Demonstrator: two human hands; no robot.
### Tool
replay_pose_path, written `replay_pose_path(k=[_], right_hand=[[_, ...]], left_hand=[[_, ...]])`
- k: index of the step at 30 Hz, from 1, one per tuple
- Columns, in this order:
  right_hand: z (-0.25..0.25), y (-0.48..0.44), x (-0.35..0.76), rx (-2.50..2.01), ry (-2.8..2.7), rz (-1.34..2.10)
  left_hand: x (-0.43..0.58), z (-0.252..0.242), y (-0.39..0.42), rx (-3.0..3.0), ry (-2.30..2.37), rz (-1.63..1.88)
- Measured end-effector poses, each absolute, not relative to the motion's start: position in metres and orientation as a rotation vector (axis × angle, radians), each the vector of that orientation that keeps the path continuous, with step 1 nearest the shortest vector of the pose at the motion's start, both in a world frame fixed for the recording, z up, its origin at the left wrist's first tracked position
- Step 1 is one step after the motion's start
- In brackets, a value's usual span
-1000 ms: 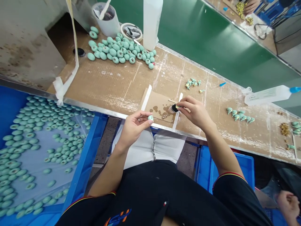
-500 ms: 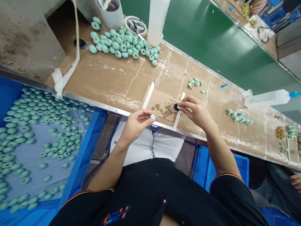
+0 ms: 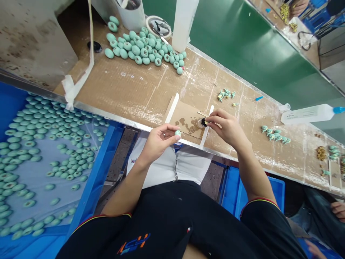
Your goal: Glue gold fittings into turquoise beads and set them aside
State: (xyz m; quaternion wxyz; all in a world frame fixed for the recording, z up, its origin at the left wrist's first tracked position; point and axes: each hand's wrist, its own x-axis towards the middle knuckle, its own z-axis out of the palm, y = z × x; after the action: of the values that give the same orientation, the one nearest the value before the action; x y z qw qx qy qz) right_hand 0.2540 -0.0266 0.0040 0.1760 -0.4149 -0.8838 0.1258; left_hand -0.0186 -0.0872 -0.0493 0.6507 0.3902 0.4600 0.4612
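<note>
My left hand [image 3: 159, 142] pinches a small mint-green egg-shaped piece [image 3: 178, 133] between thumb and fingertips, just over the bench's front edge. To its right, my right hand [image 3: 225, 127] is closed on a tiny yellow piece [image 3: 206, 123], mostly hidden by the fingertips. That piece is right at a small clear jar [image 3: 200, 124] with a black top; whether they touch, I cannot tell. Beneath both lies a cardboard sheet [image 3: 184, 111] with wet brown spots. A thin stick [image 3: 202, 114] rests by the jar.
Many mint-green egg pieces [image 3: 140, 45] are heaped at the back left, more in a blue bin [image 3: 105, 154] at lower left. Small green-and-yellow parts [image 3: 225, 94] and green parts [image 3: 275, 135] lie to the right. A white bottle [image 3: 307, 114] lies on its side. A co-worker's hand [image 3: 339, 210] shows at right.
The whole view has shifted slightly. Both hands keep nearly the same places and grips, the right still at the jar.
</note>
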Motion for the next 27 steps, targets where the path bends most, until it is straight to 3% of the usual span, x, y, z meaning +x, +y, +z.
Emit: replay_pose_path(k=[10,27], right_hand=[[0.015,-0.043,0.242,-1.240,-2.168,0.316],[-0.003,-0.114,0.193,-1.304,-1.709,0.836]], left_hand=[[-0.009,-0.050,-0.086,0.873,0.948,1.060],[0.018,-0.042,-0.097,0.867,0.804,1.110]])
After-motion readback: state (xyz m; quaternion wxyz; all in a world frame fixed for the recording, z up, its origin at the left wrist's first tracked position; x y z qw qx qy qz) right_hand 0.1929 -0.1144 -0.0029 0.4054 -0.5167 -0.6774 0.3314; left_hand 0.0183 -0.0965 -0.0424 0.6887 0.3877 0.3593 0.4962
